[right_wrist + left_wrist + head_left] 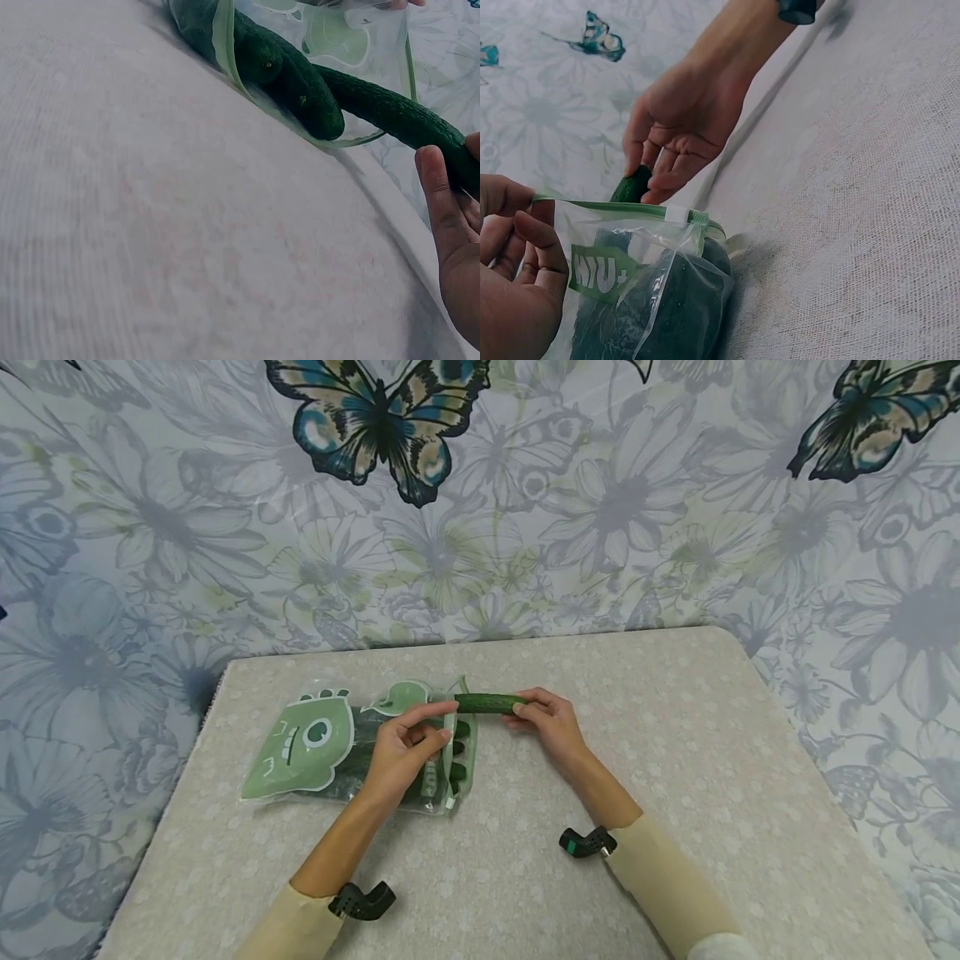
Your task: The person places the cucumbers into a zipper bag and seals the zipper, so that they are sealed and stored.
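A clear zip bag point(315, 747) with a green cartoon face lies on the table, its mouth to the right. Inside it are several cucumbers point(319, 105), their ends showing at the opening. My left hand point(401, 752) holds the bag's green-edged rim point(615, 206) between thumb and fingers. With thumb and fingers, my right hand point(551, 722) grips the outer end of one cucumber point(487, 703). That cucumber sticks out of the mouth to the right, and its other end is inside the bag, as the right wrist view shows point(397, 116).
A pale patterned cloth covers the table point(675, 735). Behind it stands a wall point(600, 527) with flower and butterfly prints. Each wrist carries a black camera mount, such as the one on the right wrist point(587, 842).
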`<state>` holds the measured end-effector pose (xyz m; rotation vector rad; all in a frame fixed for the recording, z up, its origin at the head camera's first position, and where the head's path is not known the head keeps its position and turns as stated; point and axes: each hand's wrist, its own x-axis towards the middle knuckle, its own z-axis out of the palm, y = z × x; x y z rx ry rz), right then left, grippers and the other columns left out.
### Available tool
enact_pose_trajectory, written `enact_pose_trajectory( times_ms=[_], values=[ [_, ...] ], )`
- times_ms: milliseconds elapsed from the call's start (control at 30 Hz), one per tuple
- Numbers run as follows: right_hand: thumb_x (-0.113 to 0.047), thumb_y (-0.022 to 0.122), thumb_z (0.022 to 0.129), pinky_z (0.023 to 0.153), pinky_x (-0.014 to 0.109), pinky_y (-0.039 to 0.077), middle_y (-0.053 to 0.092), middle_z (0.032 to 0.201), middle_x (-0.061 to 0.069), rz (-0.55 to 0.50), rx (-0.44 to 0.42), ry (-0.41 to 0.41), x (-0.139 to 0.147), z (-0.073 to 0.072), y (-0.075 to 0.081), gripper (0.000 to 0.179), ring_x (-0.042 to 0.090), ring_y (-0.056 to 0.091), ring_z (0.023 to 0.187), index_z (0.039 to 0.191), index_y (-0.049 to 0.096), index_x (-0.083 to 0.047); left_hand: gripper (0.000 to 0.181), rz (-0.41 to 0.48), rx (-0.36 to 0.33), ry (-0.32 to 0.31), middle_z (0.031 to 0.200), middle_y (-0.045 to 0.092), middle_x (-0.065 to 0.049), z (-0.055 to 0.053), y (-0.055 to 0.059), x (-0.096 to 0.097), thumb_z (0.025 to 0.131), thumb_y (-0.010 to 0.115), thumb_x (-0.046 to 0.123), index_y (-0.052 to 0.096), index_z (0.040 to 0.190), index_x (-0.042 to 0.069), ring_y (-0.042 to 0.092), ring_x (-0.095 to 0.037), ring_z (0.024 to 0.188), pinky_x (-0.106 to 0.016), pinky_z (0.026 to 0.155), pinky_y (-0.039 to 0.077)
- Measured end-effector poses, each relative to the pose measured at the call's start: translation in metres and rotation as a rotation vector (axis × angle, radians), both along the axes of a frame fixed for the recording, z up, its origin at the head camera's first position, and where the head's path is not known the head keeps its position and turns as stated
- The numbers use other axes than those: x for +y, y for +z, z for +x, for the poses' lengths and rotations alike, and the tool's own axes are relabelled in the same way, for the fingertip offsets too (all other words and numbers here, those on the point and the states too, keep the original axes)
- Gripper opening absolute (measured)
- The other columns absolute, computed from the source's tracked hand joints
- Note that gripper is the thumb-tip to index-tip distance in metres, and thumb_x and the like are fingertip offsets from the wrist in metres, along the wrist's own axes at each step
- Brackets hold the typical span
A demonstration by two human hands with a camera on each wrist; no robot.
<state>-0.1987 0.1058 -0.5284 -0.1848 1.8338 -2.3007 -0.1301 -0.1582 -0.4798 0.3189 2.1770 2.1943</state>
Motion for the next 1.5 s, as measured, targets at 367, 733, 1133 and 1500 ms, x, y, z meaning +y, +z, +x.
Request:
enact_pose_trajectory(
  times_ms=[367, 733, 1133, 1500],
  values=[
    [-0.002, 0.06, 0.106, 0.085, 0.025, 0.065, 0.073, 0.11, 0.008, -0.159, -0.163, -0.024, -0.006, -0.001, 0.0, 0.029, 0.013, 0.081, 0.091, 0.131, 0.062, 0.013, 0.038, 0.017, -0.015, 0.001, 0.074, 0.053, 0.004, -0.002, -0.002, 0.0, 0.104, 0.071, 0.009, 0.07, 0.142, 0.007, 0.042, -0.016, 0.065, -0.037, 0.064, 0.041],
    [-0.006, 0.059, 0.109, 0.091, 0.027, 0.065, 0.075, 0.108, 0.009, -0.247, -0.259, -0.006, -0.004, 0.005, 0.003, 0.013, 0.016, 0.082, 0.093, 0.114, 0.071, -0.003, 0.037, 0.008, 0.017, -0.003, 0.077, 0.059, 0.003, -0.003, -0.001, 0.0, 0.103, 0.07, 0.006, 0.07, 0.141, 0.004, 0.046, -0.014, 0.065, -0.038, 0.063, 0.043],
    [-0.003, 0.062, 0.107, 0.091, 0.026, 0.064, 0.074, 0.111, 0.005, -0.152, -0.211, 0.057, -0.027, 0.01, 0.008, 0.027, 0.013, 0.082, 0.094, 0.13, 0.065, 0.008, 0.036, -0.001, 0.034, -0.01, 0.09, 0.058, -0.002, -0.005, -0.001, -0.003, 0.104, 0.069, 0.005, 0.071, 0.14, 0.004, 0.045, -0.012, 0.062, -0.038, 0.06, 0.041],
    [-0.012, 0.07, 0.105, 0.064, 0.024, 0.054, 0.08, 0.089, 0.0, 0.02, -0.129, 0.111, -0.055, 0.0, 0.012, 0.031, 0.011, 0.075, 0.077, 0.134, 0.07, -0.002, 0.037, -0.017, 0.03, -0.019, 0.077, 0.058, 0.001, -0.005, 0.001, -0.003, 0.105, 0.069, 0.007, 0.069, 0.142, 0.005, 0.045, -0.017, 0.061, -0.039, 0.06, 0.041]
  ],
)
